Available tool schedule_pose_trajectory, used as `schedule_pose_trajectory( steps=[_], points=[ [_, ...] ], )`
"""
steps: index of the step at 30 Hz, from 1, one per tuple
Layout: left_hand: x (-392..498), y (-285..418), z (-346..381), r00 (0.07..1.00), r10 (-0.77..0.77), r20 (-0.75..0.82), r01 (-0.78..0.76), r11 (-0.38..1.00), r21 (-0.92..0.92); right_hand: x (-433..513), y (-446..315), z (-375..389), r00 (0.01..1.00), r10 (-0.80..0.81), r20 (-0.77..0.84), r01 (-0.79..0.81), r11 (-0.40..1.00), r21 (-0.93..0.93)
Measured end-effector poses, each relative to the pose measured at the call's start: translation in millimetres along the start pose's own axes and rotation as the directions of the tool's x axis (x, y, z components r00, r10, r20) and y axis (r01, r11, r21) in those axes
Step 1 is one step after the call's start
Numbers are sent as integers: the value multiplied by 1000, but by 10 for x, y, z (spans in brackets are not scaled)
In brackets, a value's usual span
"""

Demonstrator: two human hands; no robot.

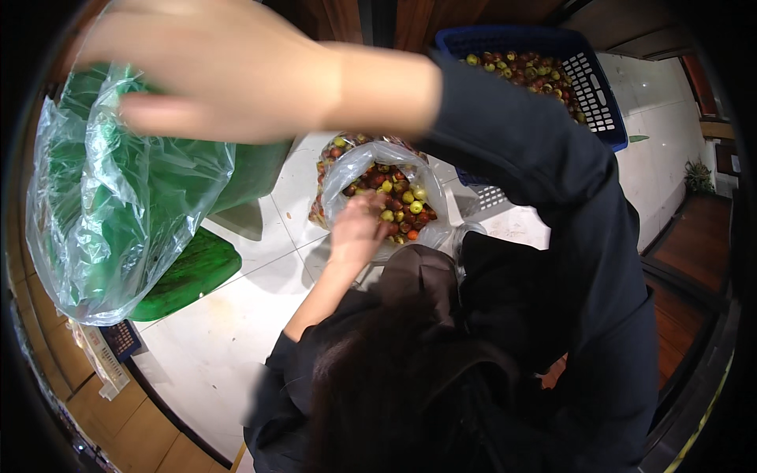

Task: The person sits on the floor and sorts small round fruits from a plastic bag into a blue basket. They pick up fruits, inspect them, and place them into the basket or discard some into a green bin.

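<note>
My left hand [358, 230] reaches over the near left rim of a translucent plastic bag [341, 183] of red-brown and yellow-green jujubes [408, 201]. Its fingers are blurred against the fruit, and any jujube in them is hard to make out. Stretched across the top of the view, my right hand [219, 71] is large and motion-blurred. It is over a clear plastic bag [159, 195] that drapes over a green plastic bin [254, 171]. Whether its fingers grip that bag cannot be seen. The jujube bag stands with its mouth spread and rim folded outward.
A blue perforated crate [615, 127] of jujubes stands at the upper right, partly behind my right sleeve. A green lid-like panel [189, 275] lies on the white tiled floor [225, 331] at left. A potted plant [699, 176] is at the far right.
</note>
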State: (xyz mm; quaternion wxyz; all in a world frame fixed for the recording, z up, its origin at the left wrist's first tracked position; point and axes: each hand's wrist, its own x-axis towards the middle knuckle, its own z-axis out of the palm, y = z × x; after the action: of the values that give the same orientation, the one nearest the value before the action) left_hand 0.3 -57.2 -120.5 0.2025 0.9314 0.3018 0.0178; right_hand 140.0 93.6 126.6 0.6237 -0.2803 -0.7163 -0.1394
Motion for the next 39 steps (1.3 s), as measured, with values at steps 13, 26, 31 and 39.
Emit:
schedule_pose_trajectory(
  steps=[13, 26, 31, 39],
  points=[
    [-431, -408, 140, 763, -638, 101, 541, 546, -640, -3280, -573, -1232, -55, 954, 295, -930, 59, -362],
    [-425, -1028, -256, 761, -649, 12, 498, 571, -653, -2438, -169, -1250, 507, 728, 462, -398, 673, -624],
    [-337, -968, -345, 792, -610, 13, 541, 693, -477, -2577, -278, -656, 78, 283, 956, -364, 901, -237],
    [-196, -543, -530, 784, -446, -431, 415, 894, -169, -3401, -303, -343, 108, 458, 882, 34, 885, -464]
  ],
)
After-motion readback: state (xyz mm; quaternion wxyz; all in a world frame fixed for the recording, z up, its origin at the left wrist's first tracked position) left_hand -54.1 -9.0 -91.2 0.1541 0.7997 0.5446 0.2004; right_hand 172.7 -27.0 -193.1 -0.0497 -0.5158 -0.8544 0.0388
